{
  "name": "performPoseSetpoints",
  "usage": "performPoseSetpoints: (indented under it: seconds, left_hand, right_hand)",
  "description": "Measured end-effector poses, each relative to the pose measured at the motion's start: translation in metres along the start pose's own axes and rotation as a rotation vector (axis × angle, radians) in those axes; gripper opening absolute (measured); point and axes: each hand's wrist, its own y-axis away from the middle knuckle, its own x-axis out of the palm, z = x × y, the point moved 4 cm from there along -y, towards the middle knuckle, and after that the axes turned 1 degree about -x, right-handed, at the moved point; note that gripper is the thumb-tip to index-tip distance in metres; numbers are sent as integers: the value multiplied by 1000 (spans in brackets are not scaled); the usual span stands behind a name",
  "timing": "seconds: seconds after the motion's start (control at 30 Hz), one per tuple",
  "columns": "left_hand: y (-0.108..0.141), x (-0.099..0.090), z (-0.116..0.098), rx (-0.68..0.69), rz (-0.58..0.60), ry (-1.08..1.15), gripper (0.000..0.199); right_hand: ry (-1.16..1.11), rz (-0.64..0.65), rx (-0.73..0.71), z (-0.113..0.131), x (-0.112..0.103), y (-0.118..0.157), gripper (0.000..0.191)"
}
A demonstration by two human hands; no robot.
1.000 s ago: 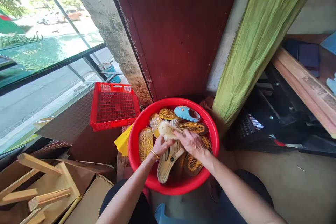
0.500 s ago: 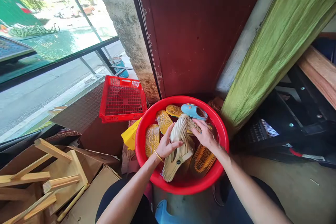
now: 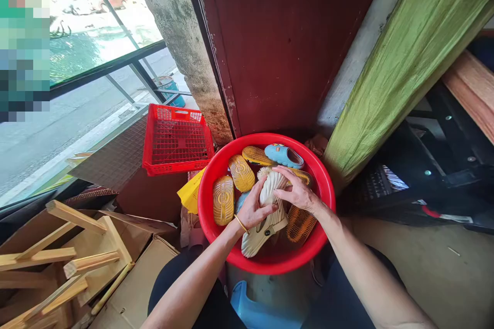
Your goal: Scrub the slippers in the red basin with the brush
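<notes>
Over the red basin (image 3: 327, 218), my left hand (image 3: 252, 211) grips a cream clog (image 3: 262, 241) with a ridged upper and a dark strap rivet. The fingers of my right hand (image 3: 296, 193) close around the clog's far end. A pale, bristly-looking edge (image 3: 264, 171) shows just beyond them; I cannot make out whether it is a separate thing. Around the clog in the basin lie a light-blue clog (image 3: 283, 154), yellow-soled footwear (image 3: 224, 200) turned sole up, and a brown-orange sole (image 3: 300, 225) near my right wrist. Some blue (image 3: 241, 200) shows beside my left hand, mostly hidden.
A red plastic crate (image 3: 177, 139) stands left of the basin, near a yellow piece (image 3: 190, 193). Wooden stools (image 3: 92, 262) and cardboard (image 3: 142, 282) are at lower left. Behind is a dark red panel (image 3: 285, 51), with a green curtain (image 3: 366, 92) right. Something blue (image 3: 258, 311) lies below the basin.
My right hand has moved left onto the clog's far end. The clog is turned slightly, and the blue thing beside my left hand has come into view. The view has shifted a little.
</notes>
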Motion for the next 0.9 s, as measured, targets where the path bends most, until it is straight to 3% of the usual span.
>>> performPoseSetpoints:
  seconds: [0.23,0.67,0.9]
  left_hand:
    - [-6,1,-1,-105,-72,24,70]
    - [-11,7,-3,-148,-86,117,60]
    - [-12,8,-4,-166,-108,103,56]
  right_hand:
    - [-30,31,29,-2,-6,0,66]
    - [57,-26,-68,-1,-7,0,54]
    - [72,-10,-37,2,-12,-1,52]
